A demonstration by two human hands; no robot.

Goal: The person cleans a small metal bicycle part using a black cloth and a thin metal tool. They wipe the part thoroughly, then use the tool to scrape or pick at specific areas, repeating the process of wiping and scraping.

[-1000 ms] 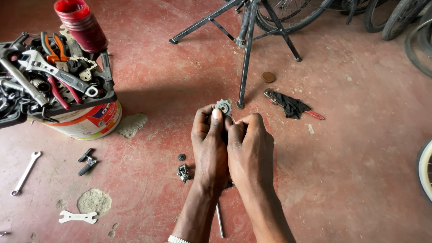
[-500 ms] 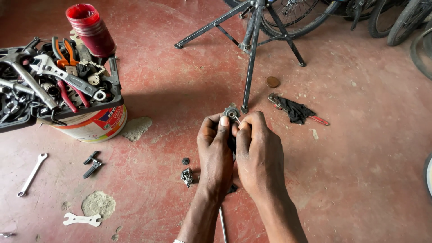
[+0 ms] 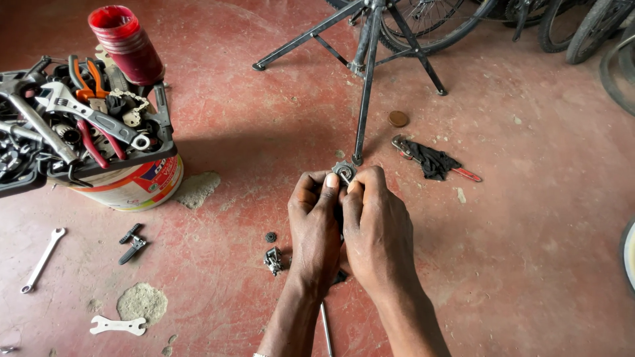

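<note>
Both my hands are held together over the red floor, gripping a small round metal toothed part [image 3: 344, 171] between their fingertips. My left hand [image 3: 316, 225] pinches it from the left with the thumb on top. My right hand [image 3: 376, 228] holds it from the right. Most of the part is hidden by my fingers. On the floor just left of my left wrist lie a small dark washer [image 3: 270, 237] and a small metal fitting [image 3: 274, 259]. A thin metal rod [image 3: 326, 327] lies under my forearms.
A tool tray [image 3: 142, 155] full of wrenches and pliers rests on a paint bucket [image 3: 132, 187] at left, with a red can [image 3: 126, 41]. A spanner [image 3: 41, 260], a flat wrench [image 3: 118, 325] and a black clip [image 3: 131, 242] lie nearby. A stand [image 3: 368, 79], wrapped tool [image 3: 433, 160] and bicycle wheels [image 3: 595, 30] sit beyond.
My view has shifted, so my hands sit slightly lower and to the right in the picture. They still hold the small part together; the fingers have adjusted a little.
</note>
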